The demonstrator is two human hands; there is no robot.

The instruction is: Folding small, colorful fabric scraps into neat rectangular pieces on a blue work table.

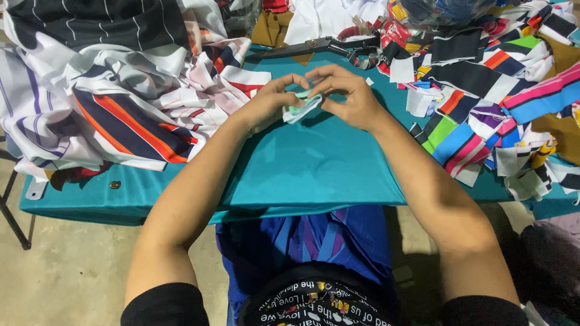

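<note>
My left hand [270,102] and my right hand [349,96] meet over the middle of the teal-covered table [314,163]. Between their fingers they pinch a small folded scrap of pale green and white cloth [301,107]. The scrap hangs just above the teal surface, partly hidden by my fingers. Both forearms reach in from the bottom of the view.
A heap of striped white, navy and orange fabric [121,90] fills the left of the table. Several bright striped cloth scraps [483,90] are piled at the right. Large dark scissors [314,47] lie at the far edge. Blue cloth [314,241] covers my lap.
</note>
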